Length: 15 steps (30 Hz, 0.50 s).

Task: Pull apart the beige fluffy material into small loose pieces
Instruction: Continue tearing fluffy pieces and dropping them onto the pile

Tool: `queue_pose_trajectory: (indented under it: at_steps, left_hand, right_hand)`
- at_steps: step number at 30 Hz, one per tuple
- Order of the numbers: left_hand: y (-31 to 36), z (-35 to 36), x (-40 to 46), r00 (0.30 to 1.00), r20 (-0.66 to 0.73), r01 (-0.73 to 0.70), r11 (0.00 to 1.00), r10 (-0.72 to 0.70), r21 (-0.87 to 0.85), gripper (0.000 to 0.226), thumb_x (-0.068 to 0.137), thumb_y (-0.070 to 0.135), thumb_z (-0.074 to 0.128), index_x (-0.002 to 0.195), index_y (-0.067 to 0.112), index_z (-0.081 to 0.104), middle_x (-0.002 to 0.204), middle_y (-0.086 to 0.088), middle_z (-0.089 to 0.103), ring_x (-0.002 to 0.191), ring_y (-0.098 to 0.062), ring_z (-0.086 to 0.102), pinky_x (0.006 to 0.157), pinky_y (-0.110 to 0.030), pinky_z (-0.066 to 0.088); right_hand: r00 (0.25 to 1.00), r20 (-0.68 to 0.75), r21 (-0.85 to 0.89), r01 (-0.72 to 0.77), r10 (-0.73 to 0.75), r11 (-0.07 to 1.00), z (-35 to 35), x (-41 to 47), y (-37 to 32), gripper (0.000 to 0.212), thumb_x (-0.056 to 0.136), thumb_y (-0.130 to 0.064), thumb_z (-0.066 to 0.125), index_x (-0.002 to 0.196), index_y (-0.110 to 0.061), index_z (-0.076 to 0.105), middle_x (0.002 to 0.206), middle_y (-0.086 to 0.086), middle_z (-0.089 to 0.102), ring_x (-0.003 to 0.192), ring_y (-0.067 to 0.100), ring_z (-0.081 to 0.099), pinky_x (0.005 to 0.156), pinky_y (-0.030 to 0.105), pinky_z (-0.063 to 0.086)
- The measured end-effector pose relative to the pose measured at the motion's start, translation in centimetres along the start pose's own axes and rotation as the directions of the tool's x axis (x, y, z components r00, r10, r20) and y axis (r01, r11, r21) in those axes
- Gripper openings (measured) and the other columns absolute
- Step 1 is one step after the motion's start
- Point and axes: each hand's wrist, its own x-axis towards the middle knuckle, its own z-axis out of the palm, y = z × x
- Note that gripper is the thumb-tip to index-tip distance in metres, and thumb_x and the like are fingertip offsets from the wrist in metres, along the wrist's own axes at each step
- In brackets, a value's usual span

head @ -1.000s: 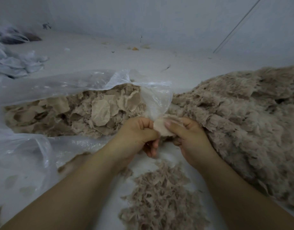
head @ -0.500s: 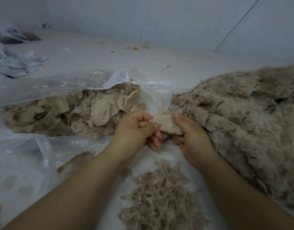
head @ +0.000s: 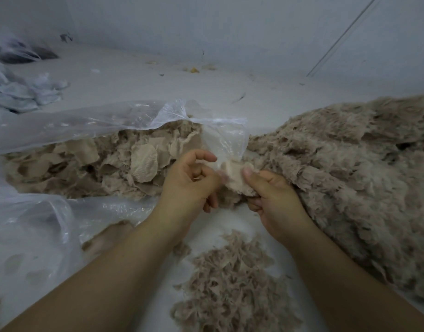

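Observation:
My right hand (head: pixel 272 196) pinches a small piece of beige fluffy material (head: pixel 235 179), thumb on top of its pale backing. My left hand (head: pixel 192 182) is close against the piece's left edge, its fingers curled around a thin wisp of fluff and its index finger raised. The two hands nearly touch, just in front of the plastic bag's mouth. A big heap of the same fluffy material (head: pixel 350 178) lies to the right, under my right wrist. Small loose pieces (head: pixel 230 286) are piled on the floor below my hands.
A clear plastic bag (head: pixel 69 130) lies open at left, holding several flat beige backing scraps (head: pixel 91 164). White crumpled cloth (head: pixel 22 92) sits at far left. A pale wall (head: pixel 230 32) rises at the back, with bits of debris (head: pixel 194 69) at its foot.
My left hand has shifted slightly left off the piece's edge, drawing fluff with it, and its index finger has lifted. My right hand keeps its grip in about the same place.

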Motion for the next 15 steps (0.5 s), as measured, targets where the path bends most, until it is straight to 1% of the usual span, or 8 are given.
queue_pose_trajectory:
  at_steps: [4,6,8,10,11,12,13,15]
  left_hand:
    - [0.0,0.7,-0.4,0.995,0.082,0.048,0.999,-0.048,0.010,0.030,0.088,0.010,0.070,0.116,0.016,0.059,0.075,-0.016,0.065,0.052,-0.026,0.061,0.042,-0.029,0.045]
    - [0.2,0.7,-0.2,0.993,0.109,0.047,0.998,-0.051,0.035,0.037,0.087,0.011,0.070,0.121,0.021,0.060,0.078,-0.013,0.064,0.053,-0.024,0.059,0.042,-0.029,0.044]
    - [0.3,0.7,0.1,0.987,0.154,0.031,0.993,-0.049,0.117,0.043,0.085,0.011,0.073,0.124,0.025,0.062,0.083,-0.008,0.056,0.057,-0.019,0.053,0.044,-0.025,0.042]
    - [0.4,0.8,0.3,0.983,0.186,-0.058,0.969,0.013,0.241,0.030,0.083,0.009,0.074,0.112,0.016,0.069,0.086,-0.008,0.053,0.060,-0.018,0.048,0.049,-0.022,0.042]
    - [0.5,0.9,0.4,0.983,0.169,-0.115,0.951,0.068,0.287,0.018,0.082,0.008,0.076,0.099,0.012,0.073,0.087,-0.008,0.055,0.061,-0.020,0.049,0.052,-0.025,0.043]
    - [0.6,1.0,0.4,0.984,0.131,-0.160,0.934,0.123,0.321,0.009,0.080,0.007,0.077,0.086,0.012,0.073,0.086,-0.006,0.056,0.064,-0.021,0.051,0.055,-0.028,0.046]
    - [0.6,1.0,0.5,0.980,0.088,-0.196,0.917,0.176,0.347,0.011,0.078,0.007,0.078,0.076,0.014,0.071,0.084,-0.003,0.056,0.066,-0.020,0.053,0.059,-0.029,0.047]
    - [0.4,0.8,0.8,0.977,0.028,-0.209,0.916,0.212,0.344,0.019,0.080,0.008,0.077,0.067,0.016,0.066,0.072,0.003,0.057,0.063,-0.012,0.052,0.058,-0.027,0.045]
  right_hand:
    - [0.999,0.019,-0.128,0.028,-0.026,0.991,-0.1,-0.2,0.2,0.039,0.087,-0.046,0.064,0.080,-0.009,0.074,0.063,0.016,0.054,0.046,0.011,0.037,0.043,0.020,0.032]
    - [0.994,0.094,-0.110,0.073,-0.062,0.991,0.1,-0.4,0.2,0.034,0.093,-0.039,0.061,0.080,-0.011,0.075,0.065,0.007,0.067,0.049,0.005,0.054,0.047,0.013,0.041]
    - [0.986,0.155,-0.100,0.083,-0.067,0.991,0.2,-0.5,0.0,0.033,0.094,-0.038,0.058,0.079,-0.017,0.077,0.069,0.000,0.073,0.057,0.001,0.064,0.052,0.010,0.046]
    - [0.986,0.157,-0.099,0.072,-0.056,0.992,0.4,-0.5,-0.1,0.036,0.091,-0.046,0.057,0.078,-0.020,0.078,0.064,-0.005,0.069,0.054,0.001,0.061,0.050,0.010,0.044]
    - [0.989,0.141,-0.096,0.057,-0.043,0.994,0.3,-0.5,-0.1,0.039,0.089,-0.051,0.059,0.079,-0.018,0.077,0.057,-0.007,0.060,0.048,0.002,0.052,0.046,0.012,0.040]
    - [0.992,0.121,-0.107,0.043,-0.030,0.993,0.2,-0.4,0.0,0.044,0.088,-0.055,0.061,0.080,-0.014,0.076,0.053,-0.005,0.048,0.044,0.005,0.040,0.044,0.016,0.034]
    - [0.994,0.108,-0.125,0.041,-0.028,0.991,0.1,-0.3,0.0,0.044,0.087,-0.055,0.063,0.080,-0.013,0.075,0.053,-0.001,0.037,0.044,0.008,0.030,0.043,0.018,0.029]
    - [0.991,0.124,-0.148,0.075,-0.057,0.986,0.1,-0.3,0.1,0.030,0.087,-0.044,0.064,0.073,-0.019,0.075,0.050,-0.005,0.038,0.044,0.006,0.028,0.044,0.016,0.028]
